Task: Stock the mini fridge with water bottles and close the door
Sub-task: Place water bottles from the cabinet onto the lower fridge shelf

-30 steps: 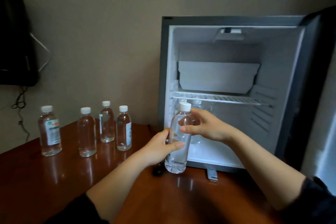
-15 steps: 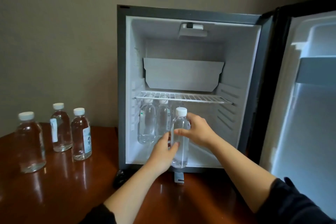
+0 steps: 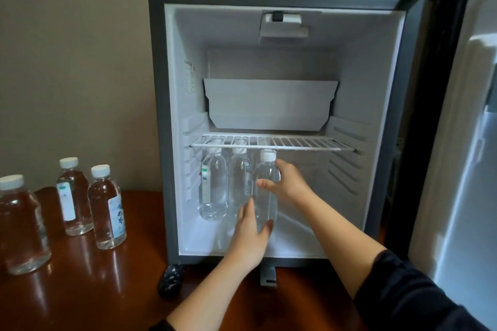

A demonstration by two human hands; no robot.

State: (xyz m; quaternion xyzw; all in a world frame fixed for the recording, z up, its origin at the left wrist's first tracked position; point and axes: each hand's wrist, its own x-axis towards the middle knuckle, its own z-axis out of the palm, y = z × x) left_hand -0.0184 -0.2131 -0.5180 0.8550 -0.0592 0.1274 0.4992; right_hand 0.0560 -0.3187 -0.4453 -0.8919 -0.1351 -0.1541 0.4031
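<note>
Clear plastic water bottle [image 3: 265,188], white cap: upright, long axis vertical, cap up just under the white wire shelf [image 3: 269,142]. It sits in the lower compartment of the grey mini fridge [image 3: 158,115], third in a row, just right of two stocked bottles [image 3: 213,188] that also stand upright. Whether its base touches the fridge floor cannot be told; the left hand covers it.

Right hand [image 3: 289,184]: wrapped round the bottle's upper body, thumb across the front, fingers hidden behind it. Left hand [image 3: 248,234]: narrow spread, fingers fairly straight up the bottle's left side, thumb on its right side, lower body pinched between them. Dark sleeve [image 3: 416,298] on the right arm.

Fridge door [image 3: 470,142] swung fully open at right, pale inner lining showing. White angular tray [image 3: 269,105] at the back above the shelf; white light unit [image 3: 283,25] on the ceiling.

Fridge stands on a glossy reddish-brown wooden table [image 3: 94,290]. Three more capped bottles [image 3: 71,196] stand upright on it at left, well apart from the fridge. Plain beige wall [image 3: 75,62] behind.
</note>
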